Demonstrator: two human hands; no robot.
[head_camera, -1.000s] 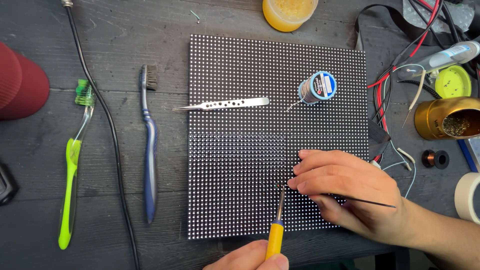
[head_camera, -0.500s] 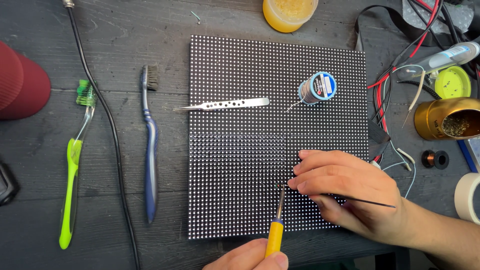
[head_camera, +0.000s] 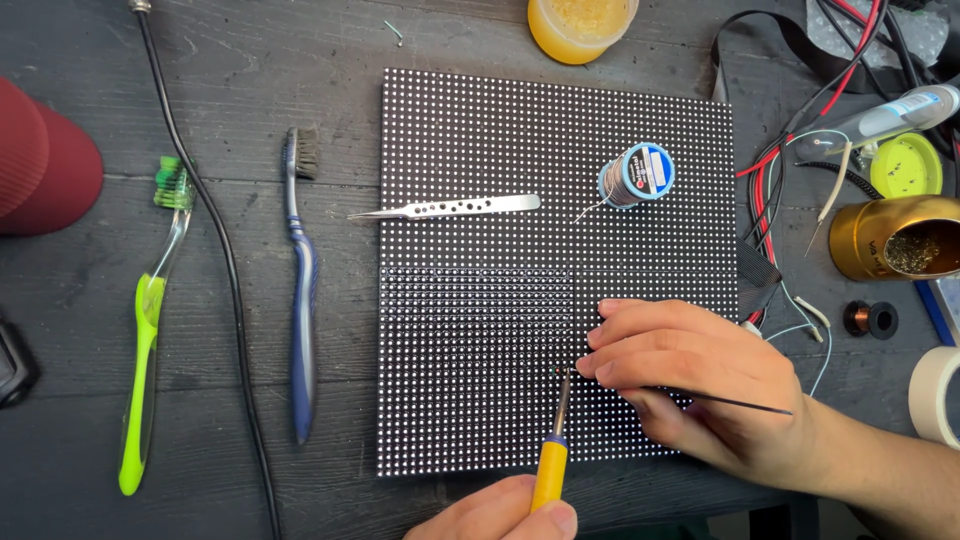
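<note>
A black square panel covered in a grid of small white dots lies flat on the dark wooden table. My left hand, at the bottom edge, grips a yellow-handled tool whose thin metal tip touches the panel's lower right part. My right hand rests on the panel beside that tip, fingers pinched on a thin dark wire-like rod that sticks out to the right. Silver tweezers and a small blue spool of solder wire lie on the panel's upper half.
Left of the panel lie a blue toothbrush, a green toothbrush and a black cable. A red cap sits far left. An orange jar, a brass tin, tangled wires and tape crowd the right.
</note>
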